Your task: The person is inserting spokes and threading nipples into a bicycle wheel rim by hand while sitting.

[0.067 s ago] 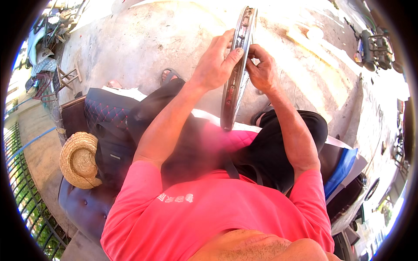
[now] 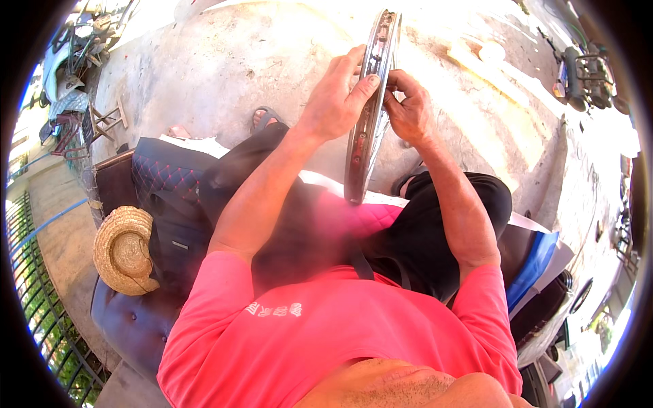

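Observation:
A shiny metal wheel rim [image 2: 358, 160] stands on edge in front of me, seen almost edge-on, with a row of holes along its outer channel. Its lower end is by the pink quilted cloth [image 2: 374, 217] between my thighs. My left hand [image 2: 333, 102] grips the rim from the left, thumb pressed on the near channel and fingers round the far side. On the rim's right side, my right hand [image 2: 411, 112] has thumb and forefinger pinched together close to the metal. What lies in that pinch is too small to tell. Thin bright lines like spokes show beside the rim.
A straw hat [image 2: 126, 251] rests to my left on a dark padded seat [image 2: 129, 319]. Beyond it are a metal fence [image 2: 51, 319] and a small wooden stool [image 2: 109, 122]. Blue sheeting [image 2: 534, 268] lies by my right side. Machine parts [image 2: 588, 78] stand at far right on the concrete floor [image 2: 204, 75].

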The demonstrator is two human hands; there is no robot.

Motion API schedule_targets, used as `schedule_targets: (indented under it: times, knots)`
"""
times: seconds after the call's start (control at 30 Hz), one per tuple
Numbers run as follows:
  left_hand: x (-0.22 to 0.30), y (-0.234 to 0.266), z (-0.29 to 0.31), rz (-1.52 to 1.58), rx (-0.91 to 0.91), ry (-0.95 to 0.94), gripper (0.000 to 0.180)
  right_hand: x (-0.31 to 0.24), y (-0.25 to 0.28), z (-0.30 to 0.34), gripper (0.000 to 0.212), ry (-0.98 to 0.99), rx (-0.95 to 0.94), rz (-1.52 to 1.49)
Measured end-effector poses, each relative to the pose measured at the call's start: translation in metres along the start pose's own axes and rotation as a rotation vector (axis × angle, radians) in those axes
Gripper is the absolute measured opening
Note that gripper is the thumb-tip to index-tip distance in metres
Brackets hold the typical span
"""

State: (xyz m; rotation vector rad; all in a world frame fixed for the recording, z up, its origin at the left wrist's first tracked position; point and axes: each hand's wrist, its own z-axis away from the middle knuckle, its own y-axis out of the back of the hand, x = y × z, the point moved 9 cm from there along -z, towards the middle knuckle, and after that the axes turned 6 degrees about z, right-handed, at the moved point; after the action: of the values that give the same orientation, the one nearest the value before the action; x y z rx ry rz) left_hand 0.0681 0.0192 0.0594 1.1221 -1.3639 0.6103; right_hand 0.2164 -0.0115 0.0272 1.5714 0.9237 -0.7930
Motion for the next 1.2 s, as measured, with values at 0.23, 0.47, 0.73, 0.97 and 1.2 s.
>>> schedule_targets:
  times: [0.23,0.47,0.73,0.97,1.2]
  knots:
    - [0.000,0.001,0.000,0.006,-0.005,0.009,0.057,-0.003,0.000,0.000,0.021,-0.015,0.000,-0.034]
    - [0.000,0.000,0.000,-0.014,0.002,-0.019,0.057,0.004,0.000,0.000,0.021,-0.038,-0.002,-0.036]
    - [0.000,0.000,0.000,0.008,0.004,0.010,0.058,-0.004,0.001,0.000,0.021,-0.005,0.010,-0.011]
    - [-0.001,0.001,0.000,0.007,0.006,0.004,0.057,0.000,0.000,-0.001,0.023,0.014,-0.003,0.014]
    - [0.001,0.001,0.000,0.034,0.000,0.028,0.057,0.000,-0.002,0.000,0.022,-0.015,0.011,-0.033]
